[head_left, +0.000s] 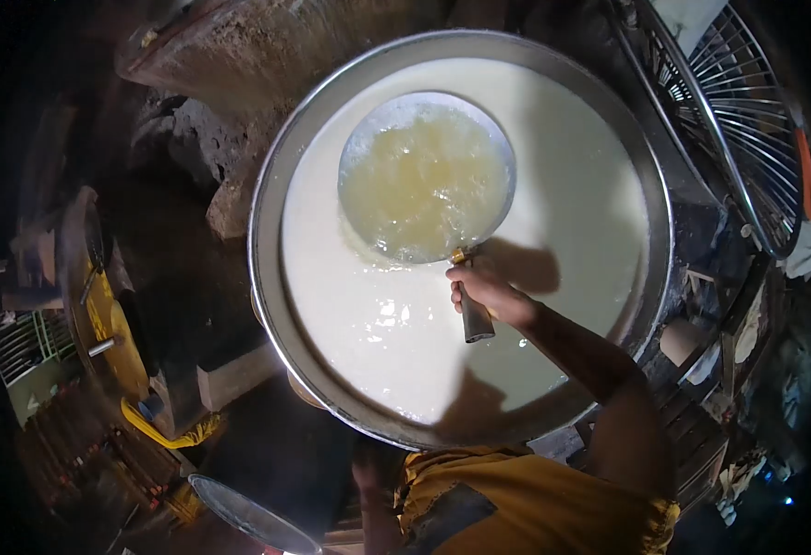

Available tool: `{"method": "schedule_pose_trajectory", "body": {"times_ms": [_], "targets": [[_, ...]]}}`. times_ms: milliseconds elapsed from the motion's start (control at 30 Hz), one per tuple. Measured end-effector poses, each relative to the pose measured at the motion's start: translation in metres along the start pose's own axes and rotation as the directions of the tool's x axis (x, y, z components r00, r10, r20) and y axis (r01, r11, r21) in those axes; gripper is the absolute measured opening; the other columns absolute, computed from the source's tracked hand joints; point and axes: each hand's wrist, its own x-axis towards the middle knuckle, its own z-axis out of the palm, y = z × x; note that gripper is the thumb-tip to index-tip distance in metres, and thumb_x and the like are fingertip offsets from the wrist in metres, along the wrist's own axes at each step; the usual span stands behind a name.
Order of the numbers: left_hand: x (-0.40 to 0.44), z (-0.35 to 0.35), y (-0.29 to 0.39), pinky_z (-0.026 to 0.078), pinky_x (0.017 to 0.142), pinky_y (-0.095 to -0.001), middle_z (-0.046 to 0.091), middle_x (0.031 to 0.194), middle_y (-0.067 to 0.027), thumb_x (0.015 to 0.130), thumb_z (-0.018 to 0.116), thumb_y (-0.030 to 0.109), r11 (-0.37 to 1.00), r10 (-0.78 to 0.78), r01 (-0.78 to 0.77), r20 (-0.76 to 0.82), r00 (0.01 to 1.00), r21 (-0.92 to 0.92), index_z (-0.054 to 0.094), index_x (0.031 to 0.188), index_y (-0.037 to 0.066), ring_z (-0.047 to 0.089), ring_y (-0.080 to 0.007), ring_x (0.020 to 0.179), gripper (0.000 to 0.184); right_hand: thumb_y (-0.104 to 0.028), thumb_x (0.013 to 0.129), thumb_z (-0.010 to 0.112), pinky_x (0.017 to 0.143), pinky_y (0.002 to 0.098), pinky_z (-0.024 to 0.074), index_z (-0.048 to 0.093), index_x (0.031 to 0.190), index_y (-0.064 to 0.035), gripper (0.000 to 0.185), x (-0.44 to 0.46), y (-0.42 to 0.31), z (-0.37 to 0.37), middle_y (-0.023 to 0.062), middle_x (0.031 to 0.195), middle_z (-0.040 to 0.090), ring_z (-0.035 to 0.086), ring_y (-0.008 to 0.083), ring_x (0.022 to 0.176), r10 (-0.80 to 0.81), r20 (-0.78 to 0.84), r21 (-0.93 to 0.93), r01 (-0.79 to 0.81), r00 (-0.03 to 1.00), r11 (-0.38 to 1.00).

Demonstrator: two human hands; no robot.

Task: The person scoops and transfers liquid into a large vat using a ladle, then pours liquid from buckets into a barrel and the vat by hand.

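Note:
My right hand is wrapped around the dark, short handle of a round metal pan. The pan rests in or just at the surface of white liquid, and cloudy yellowish liquid with some froth fills it. A large, round metal vat holds the white liquid. Down by the vat's near rim, my left hand is in deep shadow beside my yellow clothing; its fingers cannot be made out.
A metal wire rack or basket stands at the upper right. Rough masonry rises beyond the vat on the left. A round metal rim shows at the lower left, below a yellow cloth or strap. Wooden pieces lie at the right.

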Motion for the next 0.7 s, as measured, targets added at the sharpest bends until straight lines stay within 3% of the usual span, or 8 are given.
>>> {"method": "schedule_pose_trajectory", "body": {"times_ms": [100, 133, 200, 300, 400, 467, 533, 700], "targets": [[0.008, -0.007, -0.016, 0.048, 0.079, -0.0343, 0.061, 0.108, -0.0089, 0.091, 0.050, 0.017, 0.949, 0.192, -0.211, 0.102, 0.976, 0.233, 0.056, 0.119, 0.006, 0.057, -0.0197, 0.092, 0.031, -0.009, 0.087, 0.056, 0.047, 0.0328, 0.0457, 0.047, 0.083, -0.0050, 0.011, 0.002, -0.005, -0.002, 0.0043, 0.067, 0.049, 0.052, 0.0144, 0.053, 0.028, -0.073, 0.025, -0.026, 0.997, 0.999], [0.007, -0.004, 0.009, 0.044, 0.087, -0.0348, 0.058, 0.115, -0.0105, 0.091, 0.050, 0.016, 0.994, 0.108, -0.109, 0.056, 0.993, 0.020, 0.053, 0.123, 0.004, 0.054, -0.0199, 0.102, 0.034, -0.010, 0.087, 0.056, 0.047, 0.0327, 0.0459, 0.046, 0.084, -0.0052, 0.011, 0.000, -0.008, 0.001, 0.0040, 0.068, 0.048, 0.052, 0.0142, 0.054, 0.044, -0.096, 0.020, -0.042, 0.994, 0.999], [0.010, 0.002, 0.096, 0.038, 0.102, -0.0359, 0.053, 0.129, -0.0135, 0.092, 0.052, 0.013, 0.897, -0.064, 0.041, -0.038, 0.997, -0.439, 0.047, 0.131, -0.001, 0.047, -0.0203, 0.121, 0.042, -0.010, 0.087, 0.055, 0.048, 0.0326, 0.0463, 0.046, 0.086, -0.0056, 0.011, -0.010, -0.026, 0.011, 0.0036, 0.070, 0.048, 0.052, 0.0138, 0.055, 0.078, -0.143, -0.031, -0.084, 0.987, 0.996], [0.009, 0.007, 0.118, 0.038, 0.101, -0.0358, 0.053, 0.128, -0.0140, 0.088, 0.059, 0.015, 0.805, 0.006, -0.074, -0.116, 0.993, -0.589, 0.046, 0.131, -0.003, 0.048, -0.0199, 0.120, 0.048, -0.010, 0.087, 0.056, 0.049, 0.0328, 0.0467, 0.046, 0.086, -0.0058, 0.011, -0.015, -0.028, 0.005, 0.0038, 0.072, 0.049, 0.053, 0.0138, 0.056, 0.060, -0.187, -0.029, -0.066, 0.981, 0.997], [-0.006, -0.009, -0.003, 0.045, 0.062, -0.0260, 0.056, 0.102, -0.0039, 0.089, 0.059, 0.024, 0.553, -0.249, 0.176, 0.040, 0.968, -0.814, 0.042, 0.131, 0.003, 0.051, -0.0087, 0.073, 0.051, -0.009, 0.087, 0.056, 0.049, 0.0330, 0.0469, 0.046, 0.088, -0.0056, 0.011, -0.020, -0.029, -0.003, 0.0043, 0.073, 0.048, 0.052, 0.0141, 0.056, 0.062, -0.193, 0.007, -0.062, 0.979, 0.998], [-0.002, -0.002, 0.029, 0.043, 0.085, -0.0324, 0.056, 0.117, -0.0113, 0.087, 0.058, 0.018, 0.745, -0.092, 0.053, -0.023, 0.996, -0.665, 0.047, 0.128, -0.002, 0.052, -0.0184, 0.101, 0.047, -0.009, 0.087, 0.056, 0.049, 0.0333, 0.0471, 0.045, 0.091, -0.0055, 0.012, -0.025, -0.031, -0.012, 0.0047, 0.074, 0.048, 0.052, 0.0144, 0.057, 0.047, -0.193, 0.004, -0.047, 0.980, 0.999], [0.002, 0.002, 0.034, 0.042, 0.096, -0.0352, 0.058, 0.122, -0.0150, 0.086, 0.057, 0.014, 0.866, -0.113, 0.077, -0.043, 0.993, -0.494, 0.050, 0.126, -0.004, 0.054, -0.0235, 0.113, 0.045, -0.008, 0.087, 0.056, 0.049, 0.0336, 0.0473, 0.044, 0.095, -0.0056, 0.014, -0.030, -0.030, -0.025, 0.0051, 0.075, 0.048, 0.051, 0.0147, 0.057, -0.001, -0.186, -0.031, -0.005, 0.983, 1.000], [0.014, 0.005, 0.061, 0.044, 0.087, -0.0353, 0.060, 0.107, -0.0131, 0.086, 0.057, 0.012, 0.898, -0.124, 0.066, -0.106, 0.987, -0.435, 0.053, 0.118, -0.003, 0.056, -0.0230, 0.101, 0.035, -0.004, 0.084, 0.055, 0.048, 0.0350, 0.0470, 0.043, 0.098, -0.0050, 0.019, -0.067, -0.042, -0.035, 0.0066, 0.076, 0.048, 0.052, 0.0168, 0.058, -0.115, -0.267, 0.004, 0.121, 0.957, 0.993]]}}
